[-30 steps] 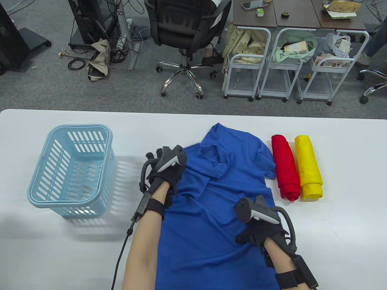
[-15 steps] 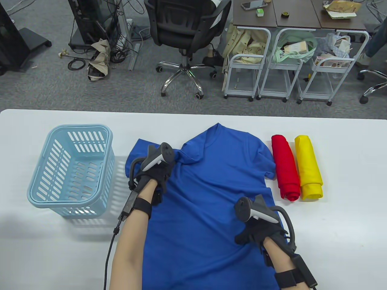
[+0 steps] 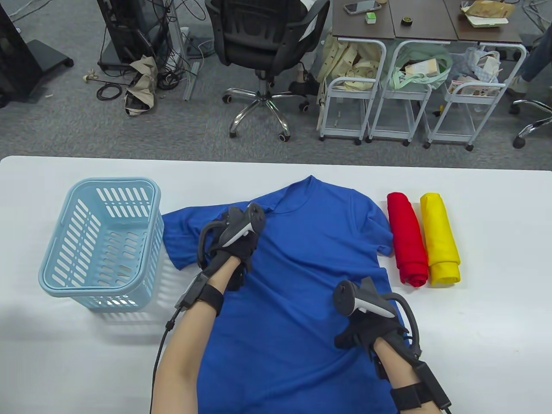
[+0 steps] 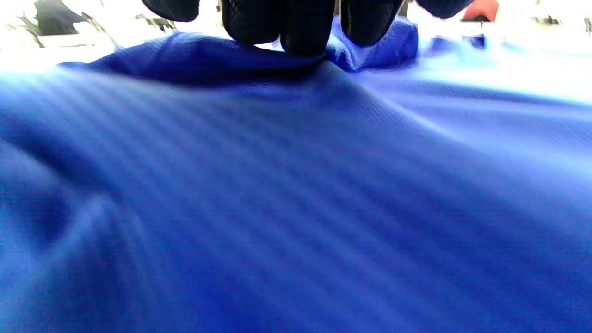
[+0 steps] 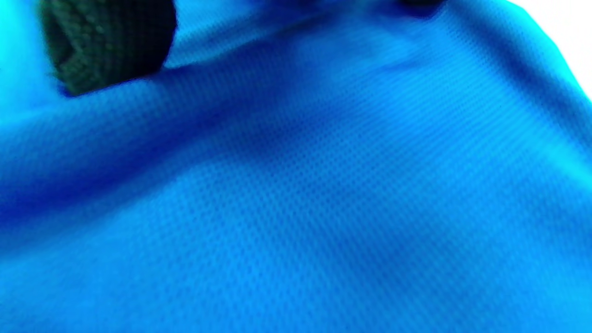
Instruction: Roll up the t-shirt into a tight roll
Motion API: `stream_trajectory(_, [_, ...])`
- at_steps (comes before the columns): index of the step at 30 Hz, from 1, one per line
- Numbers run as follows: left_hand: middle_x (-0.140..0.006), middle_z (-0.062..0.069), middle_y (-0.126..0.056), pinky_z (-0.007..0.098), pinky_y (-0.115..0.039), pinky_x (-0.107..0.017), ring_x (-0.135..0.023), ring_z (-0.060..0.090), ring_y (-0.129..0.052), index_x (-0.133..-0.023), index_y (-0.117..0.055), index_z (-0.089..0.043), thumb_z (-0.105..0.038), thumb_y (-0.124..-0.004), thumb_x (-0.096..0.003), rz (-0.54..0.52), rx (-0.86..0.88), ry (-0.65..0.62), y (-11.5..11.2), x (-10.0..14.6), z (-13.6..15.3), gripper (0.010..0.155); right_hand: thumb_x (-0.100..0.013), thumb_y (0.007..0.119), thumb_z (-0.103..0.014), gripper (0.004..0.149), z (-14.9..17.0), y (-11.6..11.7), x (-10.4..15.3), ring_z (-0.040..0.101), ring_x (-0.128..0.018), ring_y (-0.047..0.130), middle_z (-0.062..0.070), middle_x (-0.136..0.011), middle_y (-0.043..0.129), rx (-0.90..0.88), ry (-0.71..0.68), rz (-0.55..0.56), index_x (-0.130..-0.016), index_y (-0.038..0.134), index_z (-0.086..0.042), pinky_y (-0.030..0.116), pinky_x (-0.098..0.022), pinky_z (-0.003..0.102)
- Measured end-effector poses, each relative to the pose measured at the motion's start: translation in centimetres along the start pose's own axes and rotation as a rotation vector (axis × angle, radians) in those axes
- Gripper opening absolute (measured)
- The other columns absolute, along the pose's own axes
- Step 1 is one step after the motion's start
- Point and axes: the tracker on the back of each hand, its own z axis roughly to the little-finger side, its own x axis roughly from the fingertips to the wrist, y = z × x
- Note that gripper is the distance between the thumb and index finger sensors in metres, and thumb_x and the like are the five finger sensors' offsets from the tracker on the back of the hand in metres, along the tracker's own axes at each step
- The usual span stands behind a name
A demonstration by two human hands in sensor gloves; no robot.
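both hands are on the shirt (image 3: 297, 276), well apart. left hand (image 3: 235, 248) sits by the left shoulder with its fingers (image 4: 303, 27) pressing into a raised fold, seemingly bunching cloth; whether they truly pinch it i cannot tell. right hand (image 3: 366, 330) rests low on the right side; its fingers are hidden, so its hold is also unclear. shirt lies spread face up on the table (image 3: 474, 345), collar away from the person, left sleeve just beside the basket (image 3: 99, 241), right sleeve near the red roll (image 3: 407, 239) and yellow roll (image 3: 440, 239). the step looks like flattening before rolling: smooth that shoulder ridge outward, keep the right side pinned so nothing drags, and clear wrinkles first, since trapped folds would likely loosen the roll.
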Motion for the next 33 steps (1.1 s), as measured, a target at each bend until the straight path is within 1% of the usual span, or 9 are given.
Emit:
stream_trajectory(5, [-0.126, 0.012, -0.017, 0.068, -0.029, -0.078, -0.116, 0.042, -0.021, -0.116, -0.014, -0.033, -0.059, -0.036, -0.0562, 0.072, 0.168, 0.189, 0.1, -3.0, 1.9, 0.069, -0.042, 0.083, -0.058, 0.103, 0.0, 0.0, 0.0, 0.045, -0.112, 0.019, 0.012, -0.120, 0.012, 0.000, 0.001, 0.001, -0.115, 0.018, -0.028, 0.045, -0.075, 0.061])
stream_trajectory(8, [-0.121, 0.010, -0.004, 0.069, -0.022, -0.076, -0.111, 0.042, -0.005, -0.112, -0.006, -0.029, -0.055, -0.039, -0.0560, 0.003, 0.449, 0.271, -0.1, -2.3, 3.4, 0.070, -0.042, 0.084, -0.058, 0.103, 0.2, 0.0, -0.2, 0.045, -0.112, 0.016, 0.012, -0.120, 0.010, -0.017, -0.003, -0.005, -0.114, 0.017, -0.029, 0.045, -0.075, 0.061])
stream_trajectory(11, [-0.122, 0.009, -0.007, 0.068, -0.026, -0.077, -0.112, 0.042, -0.010, -0.112, -0.009, -0.029, -0.055, -0.040, -0.0555, -0.066, 0.228, 0.188, 0.4, -0.1, 2.5, 0.070, -0.041, 0.083, -0.059, 0.104, 0.0, -0.2, -0.5, 0.045, -0.112, 0.016, 0.013, -0.120, 0.010, -0.009, 0.003, -0.004, -0.115, 0.016, -0.029, 0.045, -0.075, 0.061])
stream_trajectory(14, [-0.121, 0.010, -0.006, 0.067, -0.029, -0.078, -0.112, 0.042, -0.011, -0.113, -0.010, -0.028, -0.056, -0.040, -0.0556, -0.017, 0.005, 0.114, -0.1, 2.6, 1.4, 0.070, -0.041, 0.083, -0.059, 0.104, -0.1, -0.2, -0.5, 0.046, -0.112, 0.018, 0.014, -0.120, 0.010, -0.001, 0.005, -0.002, -0.115, 0.017, -0.028, 0.045, -0.075, 0.062])
stream_trajectory(18, [-0.124, 0.013, -0.021, 0.065, -0.040, -0.079, -0.114, 0.043, -0.034, -0.115, -0.019, -0.029, -0.057, -0.040, -0.0553, 0.125, -0.013, -0.013, -2.7, 7.3, 1.3, 0.069, -0.043, 0.082, -0.057, 0.101, -0.2, -0.2, -0.3, 0.046, -0.112, 0.018, 0.013, -0.120, 0.011, -0.014, 0.008, 0.003, -0.115, 0.018, -0.027, 0.044, -0.074, 0.063])
stream_trajectory(22, [-0.124, 0.013, -0.014, 0.065, -0.039, -0.079, -0.115, 0.043, -0.025, -0.115, -0.018, -0.036, -0.058, -0.040, -0.0553, 0.165, -0.040, -0.036, -5.1, 11.5, 2.7, 0.067, -0.047, 0.083, -0.052, 0.088, -1.3, -0.8, 1.3, 0.043, -0.112, 0.043, 0.012, -0.121, 0.033, 0.101, 0.019, 0.069, -0.116, 0.035, -0.027, 0.049, -0.073, 0.062])
stream_trajectory(26, [-0.125, 0.013, -0.022, 0.065, -0.041, -0.079, -0.115, 0.043, -0.033, -0.115, -0.021, -0.035, -0.059, -0.041, -0.0547, 0.176, -0.154, -0.032, -7.3, 15.0, 4.0, 0.068, -0.054, 0.076, -0.046, 0.065, -1.0, -2.1, 2.5, 0.037, -0.106, 0.067, 0.008, -0.115, 0.061, -0.010, -0.010, 0.131, -0.112, 0.054, -0.027, 0.059, -0.071, 0.056])
stream_trajectory(30, [-0.126, 0.012, -0.026, 0.064, -0.043, -0.079, -0.116, 0.041, -0.038, -0.116, -0.020, -0.034, -0.060, -0.040, -0.0545, 0.069, -0.208, -0.036, -7.6, 16.5, 4.9, 0.070, -0.058, 0.069, -0.046, 0.068, -0.5, -2.3, 2.2, 0.042, -0.112, 0.050, 0.012, -0.122, 0.042, -0.054, 0.019, 0.162, -0.117, 0.042, -0.023, 0.052, -0.074, 0.056])
stream_trajectory(33, [-0.125, 0.015, -0.021, 0.064, -0.041, -0.079, -0.116, 0.043, -0.035, -0.115, -0.016, -0.032, -0.063, -0.038, -0.0531, 0.113, -0.116, -0.035, -7.9, 15.3, 5.3, 0.073, -0.060, 0.060, -0.050, 0.074, -0.7, -1.3, 0.4, 0.046, -0.113, 0.032, 0.017, -0.122, 0.023, -0.065, 0.038, 0.080, -0.119, 0.025, -0.020, 0.046, -0.075, 0.056])
